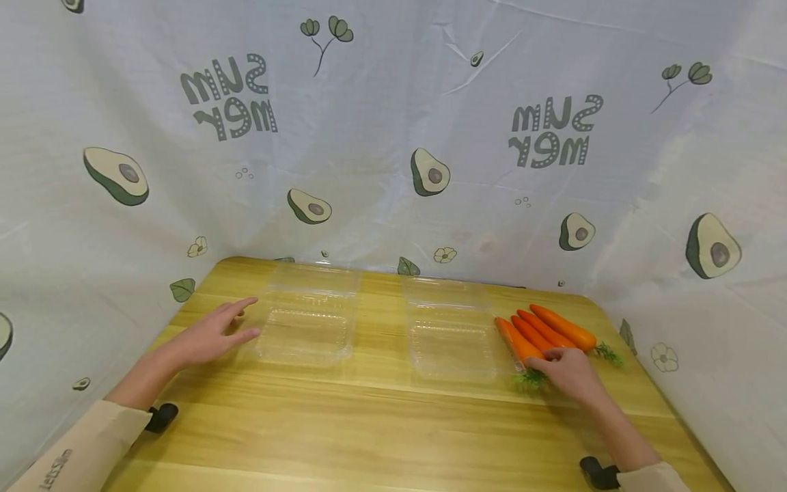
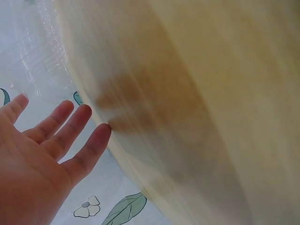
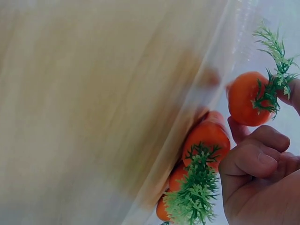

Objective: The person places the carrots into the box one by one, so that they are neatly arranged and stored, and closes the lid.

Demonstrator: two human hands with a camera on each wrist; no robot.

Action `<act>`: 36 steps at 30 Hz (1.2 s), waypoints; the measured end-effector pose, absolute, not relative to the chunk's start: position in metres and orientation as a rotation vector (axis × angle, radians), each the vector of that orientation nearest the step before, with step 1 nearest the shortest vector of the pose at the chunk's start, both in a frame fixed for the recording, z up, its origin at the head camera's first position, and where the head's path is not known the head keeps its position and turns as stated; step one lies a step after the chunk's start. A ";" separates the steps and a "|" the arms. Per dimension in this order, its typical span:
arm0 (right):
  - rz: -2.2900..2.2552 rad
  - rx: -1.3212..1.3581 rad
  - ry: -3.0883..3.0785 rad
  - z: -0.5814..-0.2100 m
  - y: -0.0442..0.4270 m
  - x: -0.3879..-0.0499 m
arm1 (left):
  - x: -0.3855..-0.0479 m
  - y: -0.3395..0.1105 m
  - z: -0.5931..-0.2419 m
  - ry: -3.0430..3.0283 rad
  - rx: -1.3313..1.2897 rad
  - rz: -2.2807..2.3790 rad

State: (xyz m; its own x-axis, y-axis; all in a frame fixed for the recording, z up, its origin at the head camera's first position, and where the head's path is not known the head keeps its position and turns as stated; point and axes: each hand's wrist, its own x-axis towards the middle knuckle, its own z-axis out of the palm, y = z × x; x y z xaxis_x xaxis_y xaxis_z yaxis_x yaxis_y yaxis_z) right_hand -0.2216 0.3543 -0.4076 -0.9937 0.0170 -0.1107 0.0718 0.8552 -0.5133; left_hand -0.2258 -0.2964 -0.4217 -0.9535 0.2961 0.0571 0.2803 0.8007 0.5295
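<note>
On the right side of the table, several orange carrots [image 1: 562, 328] with green leafy tops lie side by side. My right hand [image 1: 573, 376] pinches the leftmost carrot [image 1: 515, 340] near its leafy end. In the right wrist view, the thumb and a finger sit on either side of this carrot [image 3: 247, 99], and its green top [image 3: 276, 65] sticks out. My left hand [image 1: 212, 335] holds nothing; its fingers are extended beside the left edge of a clear plastic container [image 1: 306, 359] with its lid folded back. The left wrist view shows the same hand [image 2: 42, 154] with spread fingers.
A second clear container [image 1: 453, 374], also with its lid back, stands between the first one and the carrots. Under everything is a wooden table [image 1: 369, 430]. A pale curtain [image 1: 369, 137] printed with avocados surrounds its back and sides.
</note>
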 end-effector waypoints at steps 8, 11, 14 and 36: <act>-0.993 0.129 2.891 -0.402 0.358 -0.221 | -0.227 -0.296 -0.422 2.954 0.476 0.862; -1.079 0.119 2.892 -0.400 0.358 -0.221 | -0.227 -0.297 -0.421 2.941 0.476 0.886; -1.088 0.111 2.889 -0.397 0.359 -0.221 | -0.226 -0.298 -0.420 2.931 0.488 0.904; -0.987 0.111 2.898 -0.364 0.362 -0.226 | -0.228 -0.293 -0.424 3.019 0.485 0.756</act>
